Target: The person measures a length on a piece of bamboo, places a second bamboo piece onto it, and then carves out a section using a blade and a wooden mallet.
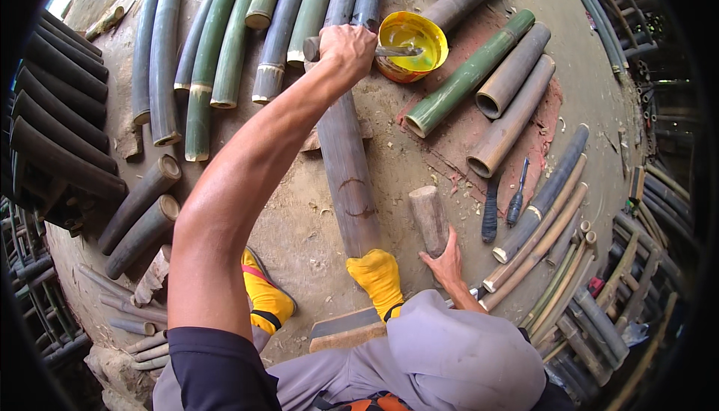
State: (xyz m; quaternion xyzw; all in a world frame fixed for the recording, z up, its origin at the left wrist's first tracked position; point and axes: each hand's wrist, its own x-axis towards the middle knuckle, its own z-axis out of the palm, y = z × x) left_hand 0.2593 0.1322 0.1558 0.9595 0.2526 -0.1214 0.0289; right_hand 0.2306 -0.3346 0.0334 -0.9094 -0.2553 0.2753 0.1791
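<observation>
My left hand (346, 51) reaches far forward, closed around the handle of a chisel-like tool (397, 50). The tool's narrow metal shaft extends over the rim of a yellow bowl (413, 29); its tip is hard to make out. Below that hand, a thick dark bamboo pole (346, 160) with curved dark marks runs toward me. My foot in a yellow sock (374, 276) rests on the pole's near end. To the right, my right hand (449, 267) grips the near end of a short round wooden block (430, 220), thumb and fingers on either side of it.
Grey and green bamboo lengths (201, 111) lie in a row at the far left. A green bamboo piece (472, 74) and cut tubes rest on a reddish sheet (535, 122). Two dark-handled tools (515, 205) lie nearby. Thinner poles (543, 242) line the right; a stack of dark bamboo (67, 145) stands left.
</observation>
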